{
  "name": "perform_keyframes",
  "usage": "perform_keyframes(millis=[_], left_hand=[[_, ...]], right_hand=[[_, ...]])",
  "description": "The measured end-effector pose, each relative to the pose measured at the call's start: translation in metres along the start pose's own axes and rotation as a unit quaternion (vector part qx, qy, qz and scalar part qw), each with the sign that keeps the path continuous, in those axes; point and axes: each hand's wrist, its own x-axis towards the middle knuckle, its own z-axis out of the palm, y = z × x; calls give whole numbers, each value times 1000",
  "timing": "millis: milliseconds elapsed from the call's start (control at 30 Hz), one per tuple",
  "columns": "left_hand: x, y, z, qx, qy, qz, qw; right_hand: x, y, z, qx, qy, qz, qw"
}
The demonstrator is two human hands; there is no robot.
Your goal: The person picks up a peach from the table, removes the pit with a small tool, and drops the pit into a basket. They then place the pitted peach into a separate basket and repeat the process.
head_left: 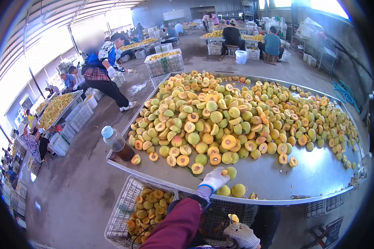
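Note:
My left hand (pixel 215 179), in a white glove and below a maroon sleeve, reaches over the near edge of the metal table (pixel 295 178). Its fingers close on a green-yellow peach (pixel 232 172). Two whole peaches, one of them here (pixel 238 190), lie just right of that hand. Low in the view, my right hand (pixel 242 235) wears a greyish knit glove and is curled closed. A small yellow piece (pixel 234 218) sticks up from its fingers; its kind is unclear. A large heap of peaches (pixel 212 118), many halved with brown pits showing, covers much of the table.
A white plastic crate (pixel 118 211) of peach halves stands below the table's near left edge. A blue-lidded bottle (pixel 117 143) stands on the left corner. One person (pixel 108 68) walks beyond it. Others sit at fruit tables behind, near a white bucket (pixel 241 57).

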Motion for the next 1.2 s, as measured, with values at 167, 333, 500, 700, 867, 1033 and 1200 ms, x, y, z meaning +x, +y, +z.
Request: perform_keyframes(millis=[167,333,500,700,867,1033,1200], left_hand=[[-80,14,-31,-654,-97,62,748],[-147,52,-52,-79,3,226,971],[-146,30,-36,-607,33,41,793],[-171,31,-37,-786,-98,22,610],[-190,45,-38,-769,-67,56,634],[-203,49,-25,-712,-29,135,689],[-209,59,-24,-725,-6,172,667]], right_hand=[[24,-1,0,-228,117,105,961],[30,-3,8,-449,105,-60,885],[9,-17,26,-450,176,-122,867],[-2,-39,34,-322,116,-17,939],[1,-28,34,-342,141,-29,929],[-7,-18,33,-340,159,-146,915],[-14,-25,28,-298,100,-61,947]])
